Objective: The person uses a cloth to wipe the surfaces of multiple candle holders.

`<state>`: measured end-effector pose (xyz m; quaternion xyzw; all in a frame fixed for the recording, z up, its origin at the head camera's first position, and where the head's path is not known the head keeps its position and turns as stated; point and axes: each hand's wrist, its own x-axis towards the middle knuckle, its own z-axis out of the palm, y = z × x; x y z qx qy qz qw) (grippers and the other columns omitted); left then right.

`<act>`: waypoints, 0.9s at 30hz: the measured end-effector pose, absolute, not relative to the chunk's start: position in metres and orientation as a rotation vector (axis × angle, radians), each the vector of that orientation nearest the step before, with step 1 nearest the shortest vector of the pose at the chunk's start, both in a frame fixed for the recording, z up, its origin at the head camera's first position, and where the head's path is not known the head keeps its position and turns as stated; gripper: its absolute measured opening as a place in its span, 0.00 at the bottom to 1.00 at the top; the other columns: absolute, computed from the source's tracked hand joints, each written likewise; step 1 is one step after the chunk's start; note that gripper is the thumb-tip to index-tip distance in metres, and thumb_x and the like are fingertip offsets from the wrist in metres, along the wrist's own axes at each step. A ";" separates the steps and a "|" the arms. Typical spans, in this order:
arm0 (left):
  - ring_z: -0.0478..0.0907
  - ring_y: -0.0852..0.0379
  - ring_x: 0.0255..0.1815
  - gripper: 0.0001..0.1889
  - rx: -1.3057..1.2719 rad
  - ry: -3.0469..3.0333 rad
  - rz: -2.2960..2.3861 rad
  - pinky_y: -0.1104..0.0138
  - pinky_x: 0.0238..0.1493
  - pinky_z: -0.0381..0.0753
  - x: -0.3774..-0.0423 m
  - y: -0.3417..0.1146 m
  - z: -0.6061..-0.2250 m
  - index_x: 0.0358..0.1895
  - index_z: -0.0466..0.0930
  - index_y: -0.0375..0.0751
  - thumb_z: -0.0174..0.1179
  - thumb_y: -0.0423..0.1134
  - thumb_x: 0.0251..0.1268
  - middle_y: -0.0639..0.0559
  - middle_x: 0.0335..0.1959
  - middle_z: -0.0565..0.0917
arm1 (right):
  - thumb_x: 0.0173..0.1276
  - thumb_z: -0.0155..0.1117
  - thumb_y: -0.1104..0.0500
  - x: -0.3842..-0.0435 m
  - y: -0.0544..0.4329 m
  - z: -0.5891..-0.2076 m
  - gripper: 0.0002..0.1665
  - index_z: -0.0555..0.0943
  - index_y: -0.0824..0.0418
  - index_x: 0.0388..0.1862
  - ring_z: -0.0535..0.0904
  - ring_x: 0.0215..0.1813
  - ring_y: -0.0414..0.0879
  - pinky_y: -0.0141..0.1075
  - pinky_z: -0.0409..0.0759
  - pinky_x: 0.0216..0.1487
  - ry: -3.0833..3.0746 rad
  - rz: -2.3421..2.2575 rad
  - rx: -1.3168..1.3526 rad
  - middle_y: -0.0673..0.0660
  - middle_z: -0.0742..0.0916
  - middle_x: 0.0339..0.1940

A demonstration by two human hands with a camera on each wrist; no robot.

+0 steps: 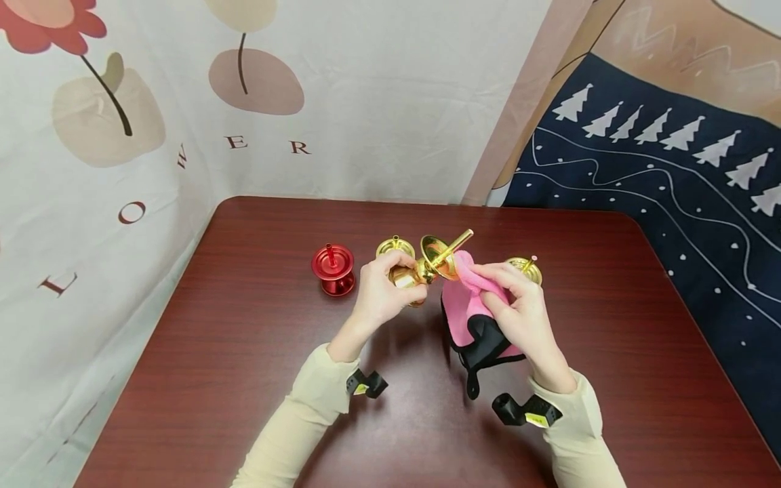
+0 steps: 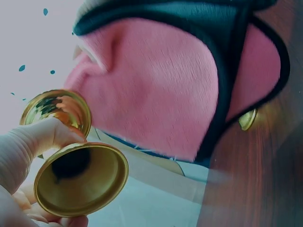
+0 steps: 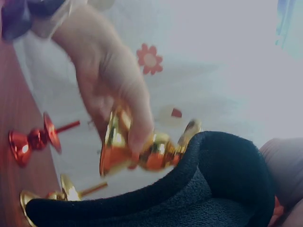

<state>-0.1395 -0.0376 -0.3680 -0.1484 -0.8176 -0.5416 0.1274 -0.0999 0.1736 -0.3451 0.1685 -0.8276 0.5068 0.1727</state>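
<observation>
Hands point(image 1: 386, 290) point(image 1: 520, 306) hold a glossy, flared gold candlestick point(image 1: 426, 270) and pink cloth point(image 1: 459, 306).

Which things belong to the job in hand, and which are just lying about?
In use:
gold candlestick in left hand
pink-and-black cloth in right hand

Seemingly idle:
red candlestick
second gold candlestick beyond left hand
third gold candlestick beyond right hand

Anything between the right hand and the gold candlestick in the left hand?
Yes: the pink-and-black cloth, pinched in the right hand, lies between it and the dish end of the gold candlestick. Nothing else visible stands in the way.
</observation>
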 end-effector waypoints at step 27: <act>0.76 0.49 0.40 0.22 -0.603 -2.382 -1.676 0.63 0.41 0.76 -0.138 -0.023 -0.368 0.46 0.77 0.30 0.70 0.33 0.43 0.41 0.41 0.82 | 0.63 0.52 0.74 -0.105 0.144 -0.363 0.20 0.83 0.53 0.41 0.81 0.35 0.39 0.27 0.79 0.38 -1.743 2.562 -0.206 0.50 0.85 0.34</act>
